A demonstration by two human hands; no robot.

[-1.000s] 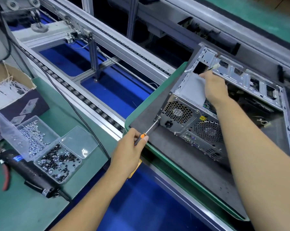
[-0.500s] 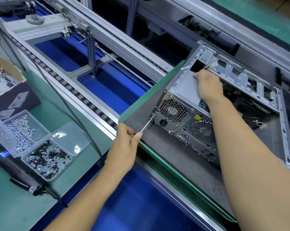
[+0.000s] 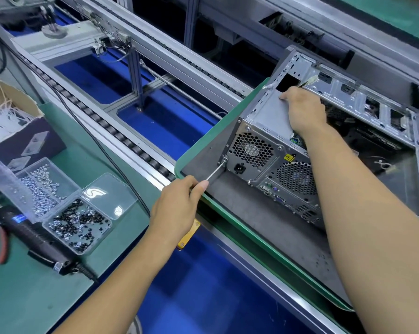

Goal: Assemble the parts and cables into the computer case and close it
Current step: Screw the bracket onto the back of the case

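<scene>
Left hand [image 3: 179,208] gripped a screwdriver [image 3: 217,171], tip on the screw at the case's [image 3: 271,150] rear corner, beside the PSU fan grille. Right hand [image 3: 305,109] rested flat on the PSU's [image 3: 268,114] top, fingers at its far edge, not curled round anything. Case lay open-side up on a green-edged pallet [image 3: 203,150] at 2 o'clock. Screw box [image 3: 66,208] and electric driver [image 3: 35,237] on the bench [image 3: 23,297] at 9 o'clock.

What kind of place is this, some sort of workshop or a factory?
Most likely a computer assembly line in a factory. A roller conveyor runs past the bench, an open computer case sits on a green-edged pallet, and a divided box of screws lies beside an electric screwdriver.
</scene>
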